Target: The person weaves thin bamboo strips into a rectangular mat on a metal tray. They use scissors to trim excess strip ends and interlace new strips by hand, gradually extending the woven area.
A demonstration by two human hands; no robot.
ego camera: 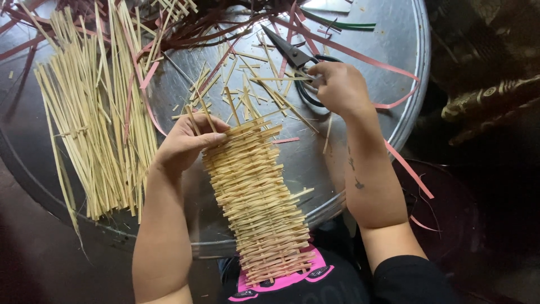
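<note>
A round metal tray (394, 50) spans the scene beneath both hands, scattered with short offcuts. Beyond the left hand lies a large loose pile of pale straw strips (95, 124), unwoven and fanned across the tray's far side, with pink strips (360, 56) and darker ones tangled above it and trailing past the right hand.

Between the two forearms runs the woven straw panel (256, 202), a long, tight band of crossed strips reaching from the person's lap up to the left hand. Most of its length looks finished; at the top end, bare uprights stick out unwoven, so by the look of it the weaving is well along but not closed off, and plenty of raw material remains.

The left hand (185, 141) presses on the panel's upper edge, thumb laid flat across the top rows and fingers curled behind. The right hand (337, 87), just above and apart from the panel, is closed in a pinch around a single thin straw (281, 79), resting over black-handled scissors (292, 56) lying on the tray.
</note>
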